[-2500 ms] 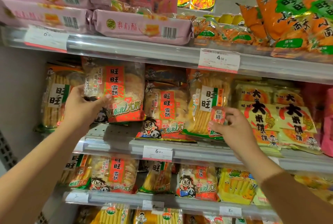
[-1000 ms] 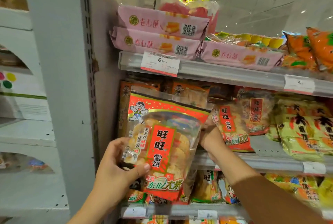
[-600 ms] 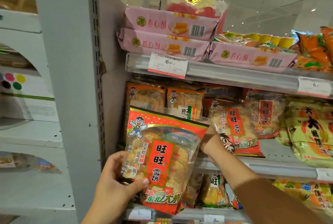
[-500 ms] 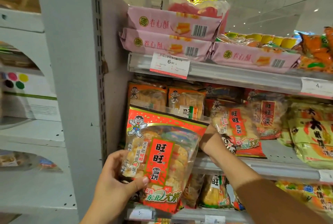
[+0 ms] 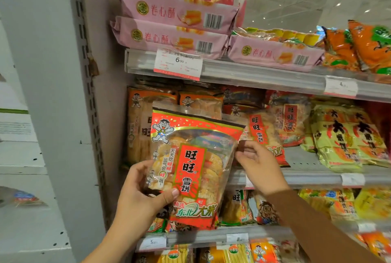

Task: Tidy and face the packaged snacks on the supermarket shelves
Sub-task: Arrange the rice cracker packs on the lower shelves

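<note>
My left hand grips the red rice-cracker bag, held off the middle shelf near its left end. My right hand, half open, touches the bag's right edge. Not yet placed; neighbouring bags lean unfaced.

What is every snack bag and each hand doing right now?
red rice cracker bag: upright, front facing out, off the shelf, held in the left hand.
left hand: gripping the bag's lower left side, thumb on its front.
right hand: open, fingers spread at the bag's right edge.
pink wafer roll packs: lying flat on the top shelf, two stacked.
second red bag: leaning on the middle shelf.
yellow cracker bags: piled, slumped.
</note>
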Demonstrator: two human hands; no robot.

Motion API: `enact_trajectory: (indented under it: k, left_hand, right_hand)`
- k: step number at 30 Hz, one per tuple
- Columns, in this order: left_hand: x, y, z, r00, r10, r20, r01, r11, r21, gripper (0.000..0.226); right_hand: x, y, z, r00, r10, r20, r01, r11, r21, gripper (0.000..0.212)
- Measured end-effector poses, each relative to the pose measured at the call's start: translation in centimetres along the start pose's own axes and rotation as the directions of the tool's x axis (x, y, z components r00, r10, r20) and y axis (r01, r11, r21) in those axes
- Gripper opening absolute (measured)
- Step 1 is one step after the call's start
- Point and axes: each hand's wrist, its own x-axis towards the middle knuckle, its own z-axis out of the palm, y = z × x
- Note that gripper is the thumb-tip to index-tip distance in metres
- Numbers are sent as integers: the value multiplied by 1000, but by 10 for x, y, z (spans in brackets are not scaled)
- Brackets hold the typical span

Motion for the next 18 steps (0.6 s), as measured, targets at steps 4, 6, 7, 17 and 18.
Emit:
enact_trajectory:
  k: [4,6,7,17,18]
  left_hand:
    - [6,-4,44,997,-36,67,37,999,-2,72]
    - [5,-4,71,994,-66,88,67,998,-19,70]
    - [3,-4,85,993,-73,95,74,997,-2,70]
    - [-13,8,211,927,-73,368,49,996,72,56]
    - [-10,5,220,923,-51,382,8,994,113,49]
  right_hand:
    - [-42,10,-29,985,153,83,-169,951,257,14]
    - [-60,14,-41,976,174,129,-208,920,331,19]
    - [-66,18,-49,977,170,131,-203,932,302,25]
    - [-74,77,-163,985,136,-109,-123,986,115,67]
    - [-67,84,-180,983,151,-109,-133,979,156,67]
